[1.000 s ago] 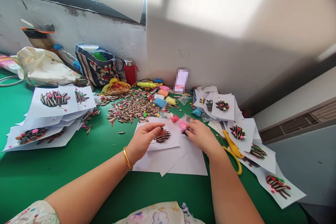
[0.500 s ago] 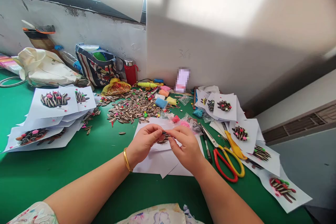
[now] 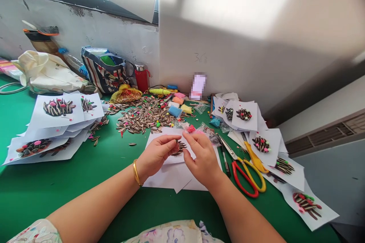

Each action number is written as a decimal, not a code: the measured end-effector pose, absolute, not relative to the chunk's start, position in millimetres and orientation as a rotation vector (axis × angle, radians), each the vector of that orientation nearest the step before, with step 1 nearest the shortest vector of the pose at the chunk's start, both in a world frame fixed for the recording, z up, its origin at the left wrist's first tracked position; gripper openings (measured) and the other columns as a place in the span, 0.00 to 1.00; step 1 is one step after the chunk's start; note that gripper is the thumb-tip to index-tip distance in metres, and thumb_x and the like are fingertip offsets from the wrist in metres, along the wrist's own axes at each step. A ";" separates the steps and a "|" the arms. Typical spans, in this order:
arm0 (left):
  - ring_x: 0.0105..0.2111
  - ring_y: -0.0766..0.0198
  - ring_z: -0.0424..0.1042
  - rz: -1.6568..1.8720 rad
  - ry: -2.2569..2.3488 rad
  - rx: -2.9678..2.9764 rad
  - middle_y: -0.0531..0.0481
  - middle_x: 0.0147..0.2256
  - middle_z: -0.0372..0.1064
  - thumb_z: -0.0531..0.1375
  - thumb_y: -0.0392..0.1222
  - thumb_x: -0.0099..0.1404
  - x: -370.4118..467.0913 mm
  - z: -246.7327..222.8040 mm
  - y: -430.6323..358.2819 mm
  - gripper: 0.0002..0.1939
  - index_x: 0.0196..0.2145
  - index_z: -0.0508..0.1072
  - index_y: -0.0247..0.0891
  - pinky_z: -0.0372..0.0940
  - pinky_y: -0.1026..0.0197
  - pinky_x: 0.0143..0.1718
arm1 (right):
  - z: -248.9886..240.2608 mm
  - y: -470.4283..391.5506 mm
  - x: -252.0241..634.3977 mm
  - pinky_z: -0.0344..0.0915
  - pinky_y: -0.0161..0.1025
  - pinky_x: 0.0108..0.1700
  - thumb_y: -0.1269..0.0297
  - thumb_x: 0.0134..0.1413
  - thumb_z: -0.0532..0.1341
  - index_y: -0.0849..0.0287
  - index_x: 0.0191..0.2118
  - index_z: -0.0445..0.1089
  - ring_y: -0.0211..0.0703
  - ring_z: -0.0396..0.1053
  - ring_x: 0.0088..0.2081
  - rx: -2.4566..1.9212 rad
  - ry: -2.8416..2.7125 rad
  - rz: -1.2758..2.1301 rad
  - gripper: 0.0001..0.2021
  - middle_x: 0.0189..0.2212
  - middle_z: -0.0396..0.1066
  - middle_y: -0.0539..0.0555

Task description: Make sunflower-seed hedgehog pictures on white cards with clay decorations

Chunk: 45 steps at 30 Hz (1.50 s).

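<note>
My left hand (image 3: 156,154), with a gold bangle at its wrist, is closed in a pinch over the middle of the white paper (image 3: 168,176). A tiny dark bit shows by its fingertips, too small to make out. Just to its right, my right hand (image 3: 203,157) has its thumb and index finger apart, with nothing visible between them. Between and beneath the hands lies a cluster of striped sunflower seeds (image 3: 181,147) stuck on a smaller sheet, partly hidden by the left fingers.
Loose sunflower seeds (image 3: 145,115) lie in a pile beyond the hands, near packs of coloured clay (image 3: 175,111). Scissors (image 3: 248,174) and a black pen (image 3: 225,159) rest at right. Stacked seed pictures (image 3: 61,119) stand at left, more at right (image 3: 261,144). A red flask (image 3: 141,78) stands behind.
My right hand's fingertips have parted from the left hand's and opened slightly. More of the seed cluster shows between the hands. The left hand stays almost in place.
</note>
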<state>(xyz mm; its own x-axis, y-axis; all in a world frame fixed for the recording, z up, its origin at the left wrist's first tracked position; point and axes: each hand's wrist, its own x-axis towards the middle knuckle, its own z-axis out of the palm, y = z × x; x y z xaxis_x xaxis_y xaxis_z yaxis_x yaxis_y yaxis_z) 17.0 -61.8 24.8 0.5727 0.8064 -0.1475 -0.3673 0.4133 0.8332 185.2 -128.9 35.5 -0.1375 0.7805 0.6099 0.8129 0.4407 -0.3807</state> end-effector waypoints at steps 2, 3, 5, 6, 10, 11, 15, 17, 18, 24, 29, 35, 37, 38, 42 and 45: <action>0.31 0.67 0.69 0.797 0.587 0.838 0.50 0.29 0.72 0.72 0.46 0.53 16.5 26.3 -62.2 0.15 0.36 0.78 0.36 0.65 0.61 0.37 | 34.3 -127.9 186.4 0.64 0.51 0.50 0.71 0.59 0.56 0.51 0.64 0.60 0.51 0.66 0.47 -1.337 -1.885 -0.040 0.27 0.44 0.68 0.58; 0.30 0.67 0.69 0.797 0.577 0.845 0.51 0.27 0.71 0.71 0.47 0.54 16.3 26.7 -62.3 0.14 0.34 0.77 0.36 0.64 0.61 0.36 | 33.4 -127.7 186.3 0.64 0.51 0.50 0.71 0.59 0.56 0.51 0.63 0.61 0.51 0.66 0.47 -1.331 -1.879 -0.029 0.26 0.44 0.68 0.58; 0.27 0.68 0.66 0.795 0.555 0.872 0.52 0.25 0.68 0.69 0.50 0.57 16.0 26.8 -62.7 0.15 0.29 0.74 0.35 0.63 0.63 0.33 | 31.4 -127.6 184.7 0.65 0.50 0.49 0.71 0.59 0.57 0.52 0.60 0.64 0.50 0.66 0.46 -1.318 -1.879 -0.004 0.23 0.43 0.68 0.58; 0.26 0.69 0.64 0.797 0.549 0.886 0.53 0.24 0.66 0.67 0.52 0.59 16.0 26.4 -63.0 0.16 0.28 0.72 0.35 0.63 0.64 0.32 | 30.5 -127.7 183.3 0.65 0.50 0.48 0.71 0.59 0.57 0.52 0.60 0.65 0.50 0.67 0.46 -1.309 -1.883 0.004 0.23 0.43 0.69 0.57; 0.28 0.70 0.64 0.803 0.563 0.951 0.54 0.26 0.66 0.67 0.51 0.60 16.3 22.9 -64.0 0.15 0.30 0.72 0.35 0.62 0.65 0.33 | 29.3 -128.6 178.4 0.66 0.49 0.47 0.69 0.60 0.57 0.52 0.59 0.65 0.49 0.67 0.45 -1.263 -1.897 0.004 0.21 0.42 0.69 0.57; 0.29 0.69 0.65 0.800 0.572 0.968 0.53 0.27 0.67 0.68 0.49 0.58 16.3 21.8 -64.0 0.15 0.31 0.72 0.35 0.63 0.65 0.34 | 29.6 -128.7 177.9 0.66 0.49 0.46 0.69 0.60 0.58 0.53 0.59 0.65 0.49 0.67 0.44 -1.255 -1.899 0.005 0.21 0.41 0.69 0.56; 0.30 0.68 0.67 0.793 0.627 1.052 0.53 0.28 0.69 0.69 0.49 0.57 15.1 18.6 -63.2 0.15 0.31 0.73 0.35 0.64 0.63 0.36 | 32.3 -129.3 177.9 0.66 0.47 0.44 0.69 0.60 0.59 0.53 0.57 0.68 0.47 0.67 0.42 -1.241 -1.902 -0.001 0.20 0.39 0.69 0.56; 0.30 0.68 0.67 0.792 0.653 1.107 0.52 0.28 0.69 0.69 0.50 0.57 14.3 18.9 -63.0 0.15 0.30 0.74 0.34 0.64 0.63 0.36 | 33.6 -130.0 178.1 0.66 0.47 0.44 0.69 0.60 0.59 0.52 0.56 0.69 0.47 0.67 0.41 -1.240 -1.903 -0.015 0.19 0.38 0.68 0.55; 0.30 0.67 0.67 0.786 0.659 1.131 0.52 0.28 0.70 0.69 0.50 0.57 14.1 19.5 -63.1 0.15 0.31 0.75 0.34 0.64 0.63 0.36 | 34.2 -130.3 178.2 0.65 0.47 0.43 0.68 0.60 0.59 0.51 0.56 0.70 0.46 0.67 0.41 -1.240 -1.904 -0.022 0.19 0.38 0.68 0.55; 0.37 0.62 0.72 0.729 0.620 1.125 0.45 0.37 0.76 0.68 0.48 0.58 14.8 23.1 -64.2 0.15 0.40 0.80 0.35 0.66 0.59 0.42 | 35.6 -129.8 179.7 0.65 0.47 0.44 0.69 0.59 0.59 0.52 0.55 0.70 0.47 0.67 0.40 -1.279 -1.915 -0.065 0.18 0.38 0.68 0.55; 0.37 0.62 0.72 0.766 0.600 1.057 0.46 0.37 0.76 0.70 0.46 0.55 15.8 22.4 -63.0 0.15 0.39 0.80 0.36 0.67 0.60 0.41 | 33.4 -129.2 179.0 0.65 0.48 0.45 0.70 0.58 0.60 0.53 0.58 0.67 0.48 0.67 0.43 -1.254 -1.900 -0.048 0.21 0.40 0.69 0.56; 0.29 0.66 0.68 0.796 0.715 1.147 0.49 0.27 0.71 0.66 0.54 0.59 15.1 23.3 -63.8 0.18 0.29 0.77 0.33 0.65 0.62 0.35 | 33.4 -130.8 178.0 0.65 0.48 0.44 0.70 0.58 0.60 0.52 0.57 0.67 0.48 0.68 0.42 -1.203 -1.897 -0.052 0.21 0.40 0.69 0.56; 0.32 0.65 0.70 0.793 0.670 1.168 0.49 0.30 0.73 0.68 0.51 0.58 15.0 23.1 -64.1 0.15 0.33 0.78 0.34 0.66 0.62 0.38 | 34.3 -130.8 177.9 0.65 0.48 0.43 0.70 0.59 0.60 0.53 0.57 0.67 0.48 0.68 0.42 -1.212 -1.901 -0.034 0.20 0.40 0.70 0.56; 0.34 0.64 0.70 0.790 0.643 1.170 0.49 0.33 0.74 0.69 0.48 0.57 15.0 22.9 -64.1 0.14 0.35 0.78 0.35 0.66 0.62 0.40 | 34.5 -130.7 177.9 0.65 0.48 0.43 0.70 0.59 0.60 0.53 0.57 0.68 0.47 0.67 0.42 -1.217 -1.901 -0.023 0.20 0.40 0.70 0.55; 0.33 0.64 0.71 0.766 0.655 1.216 0.49 0.32 0.74 0.68 0.50 0.57 14.3 22.7 -63.9 0.14 0.34 0.78 0.36 0.66 0.61 0.39 | 32.9 -129.6 178.0 0.65 0.47 0.42 0.68 0.59 0.62 0.51 0.54 0.70 0.46 0.67 0.39 -1.203 -1.876 -0.014 0.17 0.37 0.70 0.54; 0.30 0.64 0.69 0.749 0.720 1.297 0.49 0.28 0.73 0.67 0.53 0.57 13.6 23.5 -64.3 0.17 0.29 0.77 0.34 0.65 0.62 0.35 | 32.0 -129.5 178.6 0.65 0.45 0.40 0.67 0.59 0.63 0.51 0.49 0.73 0.45 0.67 0.38 -1.189 -1.840 -0.024 0.13 0.35 0.70 0.54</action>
